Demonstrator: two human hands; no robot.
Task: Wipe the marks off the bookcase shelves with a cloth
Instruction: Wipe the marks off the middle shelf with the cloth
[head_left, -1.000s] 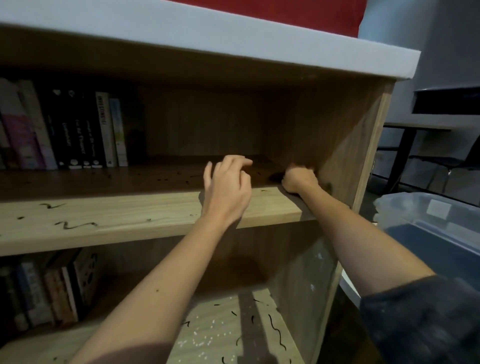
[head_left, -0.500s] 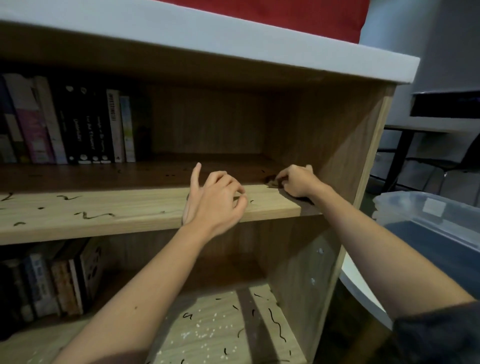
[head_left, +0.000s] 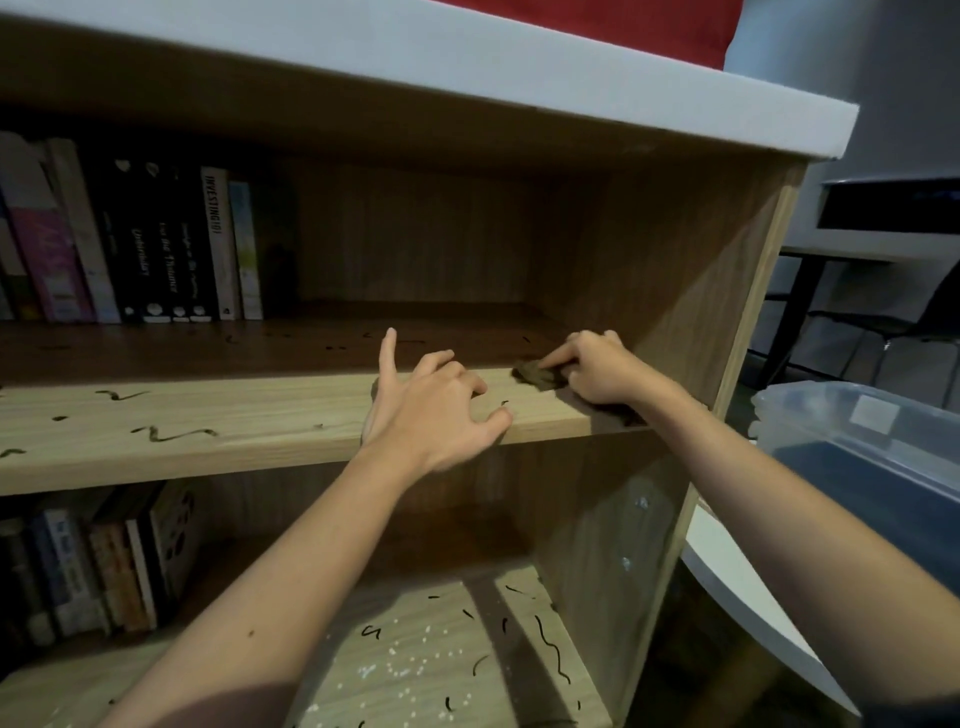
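Right hand grip clamped on brown cloth at upper shelf front edge, right end; left hand fingers apart, resting on shelf.

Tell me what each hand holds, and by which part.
The right hand grips the crumpled brown cloth from above, forefinger pressing its top. The left hand, spread open over the light wooden shelf, holds nothing.

Left forearm, right forearm bare; dark sleeve edge.
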